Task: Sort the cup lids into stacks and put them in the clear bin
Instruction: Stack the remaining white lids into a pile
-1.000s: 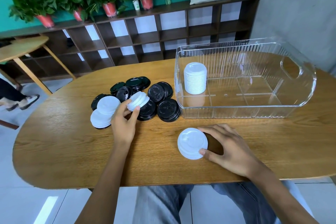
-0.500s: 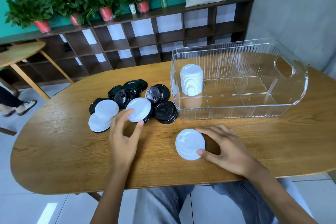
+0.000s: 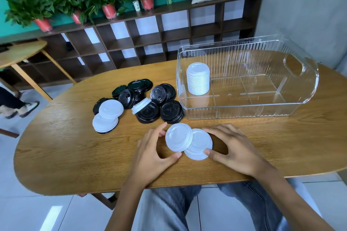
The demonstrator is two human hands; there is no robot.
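My left hand [image 3: 152, 154] pinches a white lid [image 3: 178, 137] between thumb and fingers, tilted over the left edge of a short white stack [image 3: 201, 146] on the table. My right hand [image 3: 232, 148] holds that stack, thumb at its front and fingers curled behind. The clear bin [image 3: 300, 88] stands at the right with a tall white lid stack [image 3: 198, 78] in its near-left corner. A pile of black lids [image 3: 150, 97] lies left of the bin; one white lid [image 3: 140, 105] leans on it, and white lids [image 3: 108, 116] lie at its left.
The oval wooden table [image 3: 56, 146] has its front edge right below my hands. Behind it runs a dark cubby shelf [image 3: 150, 37] with potted plants, a bottle and a cushion. A second table [image 3: 20, 56] and a person's shoe [image 3: 28, 107] are at far left.
My left hand left the pile, carried a white lid to the right and now holds it over the small stack. A white lid remains tilted on the black pile. The right hand stayed.
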